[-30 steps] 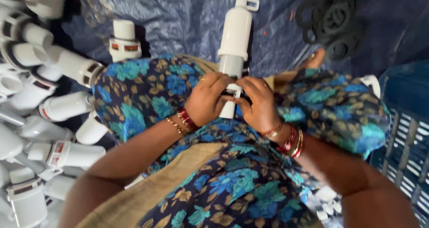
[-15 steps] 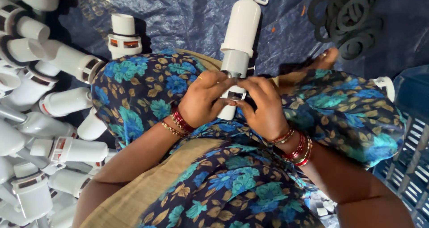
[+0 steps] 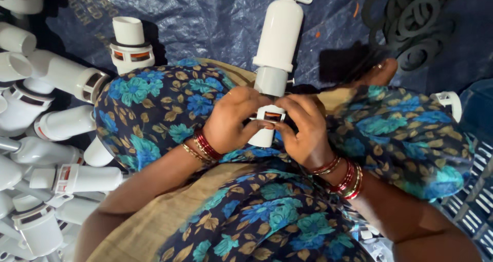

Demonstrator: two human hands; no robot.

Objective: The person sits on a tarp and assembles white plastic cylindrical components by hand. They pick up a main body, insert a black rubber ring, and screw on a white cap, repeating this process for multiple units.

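Observation:
I hold a long white plastic pipe fitting (image 3: 278,36) upright between my knees, its bottle-shaped end pointing away from me. My left hand (image 3: 233,118) grips its lower part from the left. My right hand (image 3: 303,128) grips it from the right, fingers over a white collar with a small red and black insert (image 3: 272,116). Red and gold bangles circle both wrists. My lap is covered by blue floral cloth (image 3: 149,103).
A heap of white pipe fittings (image 3: 46,139) lies on my left, one standing upright (image 3: 129,44). Black rubber ring gaskets (image 3: 411,21) are piled at the top right. A blue tarpaulin (image 3: 205,21) covers the floor. A blue slatted crate (image 3: 475,205) sits at the right.
The view has shifted slightly, so the fitting sits a little higher and further right in view. Both hands stay closed on its lower end, fingers working at the collar.

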